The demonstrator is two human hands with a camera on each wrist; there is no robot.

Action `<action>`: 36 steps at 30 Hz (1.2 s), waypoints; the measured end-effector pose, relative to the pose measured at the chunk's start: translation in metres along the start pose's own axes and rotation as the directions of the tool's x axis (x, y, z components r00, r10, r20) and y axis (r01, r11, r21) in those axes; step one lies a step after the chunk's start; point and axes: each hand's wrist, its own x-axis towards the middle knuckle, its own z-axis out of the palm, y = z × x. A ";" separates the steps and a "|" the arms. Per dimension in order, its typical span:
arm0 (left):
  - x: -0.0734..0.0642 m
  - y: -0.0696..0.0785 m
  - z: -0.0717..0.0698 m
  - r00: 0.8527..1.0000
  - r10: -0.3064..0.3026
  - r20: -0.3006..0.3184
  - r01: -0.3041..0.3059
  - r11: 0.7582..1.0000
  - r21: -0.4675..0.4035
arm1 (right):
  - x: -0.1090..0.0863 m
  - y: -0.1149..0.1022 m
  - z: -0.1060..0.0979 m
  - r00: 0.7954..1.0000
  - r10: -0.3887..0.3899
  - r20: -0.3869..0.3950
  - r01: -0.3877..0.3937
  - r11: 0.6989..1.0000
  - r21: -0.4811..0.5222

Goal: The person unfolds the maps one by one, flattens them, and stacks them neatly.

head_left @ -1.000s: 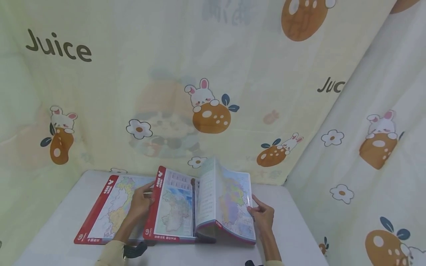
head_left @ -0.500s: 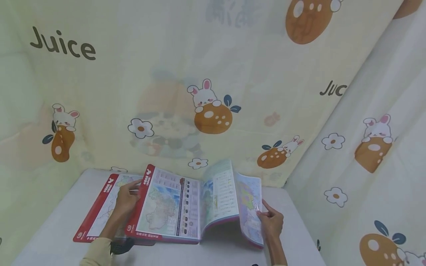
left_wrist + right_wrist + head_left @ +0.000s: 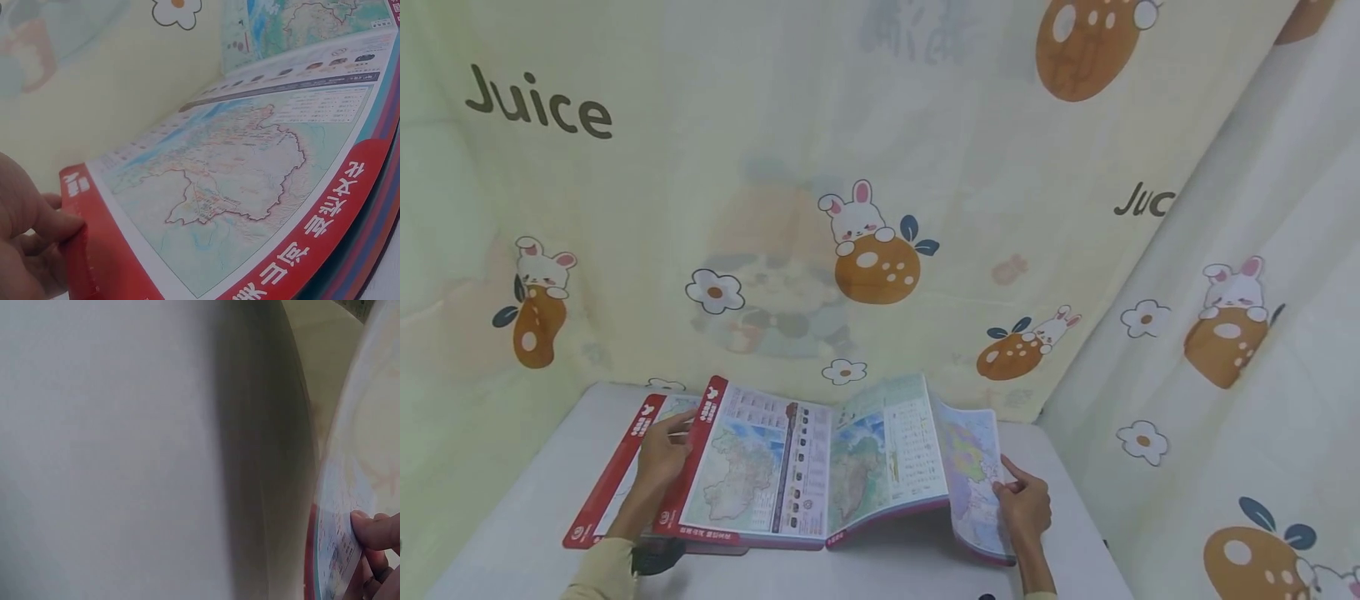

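A glossy red-bordered folding map (image 3: pixel 741 475) stands spread in panels across the middle of the table. My left hand (image 3: pixel 662 454) holds its red left edge, the thumb on the printed face in the left wrist view. At the other end my right hand (image 3: pixel 1028 504) pinches the edge of the right panel (image 3: pixel 973 475) between thumb and fingers. A middle panel (image 3: pixel 887 458) rises to a ridge, and the right panel drops away behind that fold. Under the left hand and forearm lies another red-bordered map sheet (image 3: pixel 613 487), partly covered.
The white table (image 3: pixel 1075 533) backs onto a pale curtain (image 3: pixel 775 167) printed with rabbits, oranges and flowers. Another curtain (image 3: pixel 1262 208) hangs along the right side. A black wrist strap (image 3: pixel 657 557) shows at my left sleeve.
My left hand has moved left with the red edge and my right hand rightward with the far panel. The map has spread wider, baring more of its middle panels.
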 end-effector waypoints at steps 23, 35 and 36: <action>0.016 -0.009 -0.025 0.999 0.020 -0.029 -0.017 0.995 0.102 | 0.030 0.026 -0.010 0.992 -0.124 0.002 0.122 0.974 -0.190; 0.023 -0.016 -0.031 0.998 0.031 -0.055 -0.018 0.975 0.223 | 0.042 0.039 -0.013 0.996 -0.086 -0.001 0.083 0.965 -0.248; 0.023 -0.017 -0.031 0.998 0.032 -0.054 -0.019 0.974 0.227 | 0.043 0.040 -0.014 0.997 -0.082 -0.002 0.079 0.966 -0.247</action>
